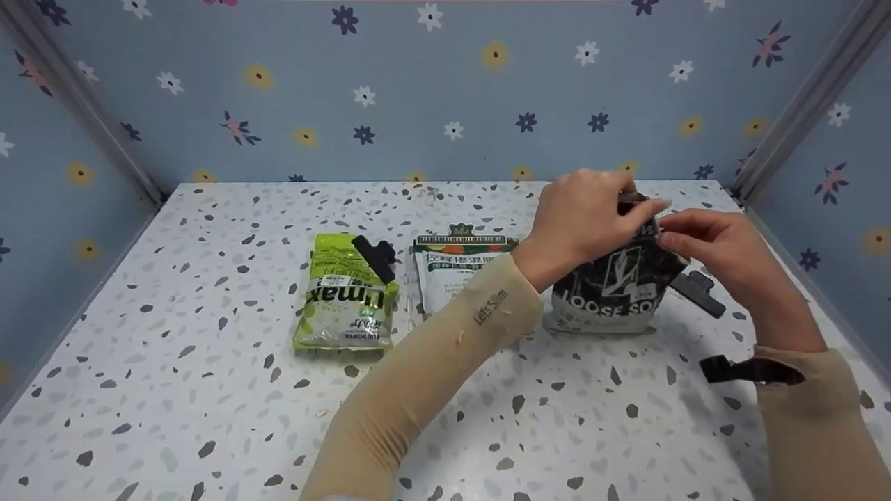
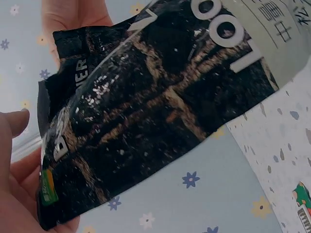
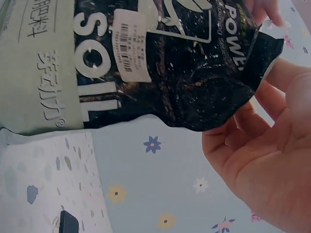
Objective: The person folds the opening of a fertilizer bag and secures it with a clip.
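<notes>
A black and pale-green bag of loose soil (image 1: 605,285) stands upright at the right of the table, its top edge uneven and partly covered by the hands. My left hand (image 1: 581,216) holds its upper left corner, fingers behind the bag; in the left wrist view the thumb of the left hand (image 2: 14,145) sits apart from the film. At the opposite top corner, my right hand (image 1: 727,247) pinches the edge between thumb and fingers. The right wrist view shows a white barcode label (image 3: 131,46) on the bag's front. Beside the bag lies a black clip (image 1: 698,293).
A green and white bag (image 1: 348,306) lies at the left with another black clip (image 1: 376,259) across its upper right corner. Between the bags lies a white pouch (image 1: 445,271), partly behind my left forearm. Flower-patterned walls (image 1: 431,90) enclose the speckled table (image 1: 209,390).
</notes>
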`<state>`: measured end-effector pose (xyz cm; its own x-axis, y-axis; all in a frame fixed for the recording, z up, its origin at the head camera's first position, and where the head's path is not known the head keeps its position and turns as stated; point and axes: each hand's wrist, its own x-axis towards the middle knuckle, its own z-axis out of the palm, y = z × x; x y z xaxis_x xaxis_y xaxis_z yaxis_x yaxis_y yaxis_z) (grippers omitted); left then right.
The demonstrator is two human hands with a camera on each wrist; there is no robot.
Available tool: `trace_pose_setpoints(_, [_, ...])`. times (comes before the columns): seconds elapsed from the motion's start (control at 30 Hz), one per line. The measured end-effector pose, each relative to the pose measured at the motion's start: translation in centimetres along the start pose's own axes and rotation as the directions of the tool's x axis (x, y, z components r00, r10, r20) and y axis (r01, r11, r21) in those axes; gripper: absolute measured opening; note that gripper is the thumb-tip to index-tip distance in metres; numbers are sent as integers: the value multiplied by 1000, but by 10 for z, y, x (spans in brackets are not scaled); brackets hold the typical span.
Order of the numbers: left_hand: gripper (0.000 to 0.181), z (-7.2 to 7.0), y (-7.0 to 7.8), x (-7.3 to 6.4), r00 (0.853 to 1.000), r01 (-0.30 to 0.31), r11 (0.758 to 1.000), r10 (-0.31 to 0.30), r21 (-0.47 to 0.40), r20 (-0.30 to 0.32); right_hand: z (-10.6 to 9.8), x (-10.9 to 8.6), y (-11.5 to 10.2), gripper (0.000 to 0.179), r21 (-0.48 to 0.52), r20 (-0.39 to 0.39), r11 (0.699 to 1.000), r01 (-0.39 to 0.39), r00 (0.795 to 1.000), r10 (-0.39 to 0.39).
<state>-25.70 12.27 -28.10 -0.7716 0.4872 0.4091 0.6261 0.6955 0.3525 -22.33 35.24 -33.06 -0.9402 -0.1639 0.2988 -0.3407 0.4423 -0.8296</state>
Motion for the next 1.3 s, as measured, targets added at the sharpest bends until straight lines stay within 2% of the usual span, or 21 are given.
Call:
trace_pose_setpoints(0.1, [42, 1, 4, 1, 999, 31, 998, -33, 61, 23, 5, 1, 0, 14, -11, -16, 1000, 20, 1000, -20])
trace_pose_setpoints(0.17, [36, 1, 4, 1, 998, 37, 997, -40, 69, 39, 7, 2, 0, 14, -24, -25, 999, 34, 999, -35])
trace_pose_setpoints(0.37, [25, 1, 0, 1, 998, 3, 1000, -2, -16, 59, 11, 3, -4, 17, -72, -45, 996, 44, 998, -48])
trace_pose_setpoints(0.47, [23, 0, -1, 0, 998, -23, 999, 25, -31, 63, 14, 1, -9, 21, -81, -58, 995, 55, 997, -60])
trace_pose_setpoints(0.53, [22, -1, 0, -1, 997, -48, 999, 48, -4, 64, 18, 1, -13, 24, -88, -67, 993, 76, 994, -82])
trace_pose_setpoints(0.6, [22, -1, 2, -1, 995, -87, 994, 83, 62, 60, 22, 1, -17, 24, -101, -82, 990, 101, 991, -110])
trace_pose_setpoints(0.7, [22, -2, 7, -1, 988, -154, 975, 148, 158, 50, 25, 1, -20, 21, -120, -115, 986, 117, 985, -131])
trace_pose_setpoints(0.8, [22, -2, 12, -1, 982, -188, 963, 182, 195, 48, 26, 2, -21, 19, -116, -147, 986, 121, 980, -137])
trace_pose_setpoints(0.93, [21, -3, 12, -1, 988, -151, 974, 143, 171, 56, 28, 6, -20, 18, -132, -139, 982, 134, 979, -152])
trace_pose_setpoints(1.07, [20, -5, 12, 0, 994, -100, 984, 92, 148, 65, 22, 9, -10, 17, -158, -93, 979, 132, 985, -148])
trace_pose_setpoints(1.23, [19, -3, 14, 2, 991, -94, 989, 82, 114, 103, 14, 2, 6, 12, -128, -35, 986, 104, 993, -109])
trace_pose_setpoints(1.3, [18, -2, 13, 1, 991, -90, 991, 79, 103, 109, 15, 1, 8, 12, -142, -35, 984, 109, 993, -116])
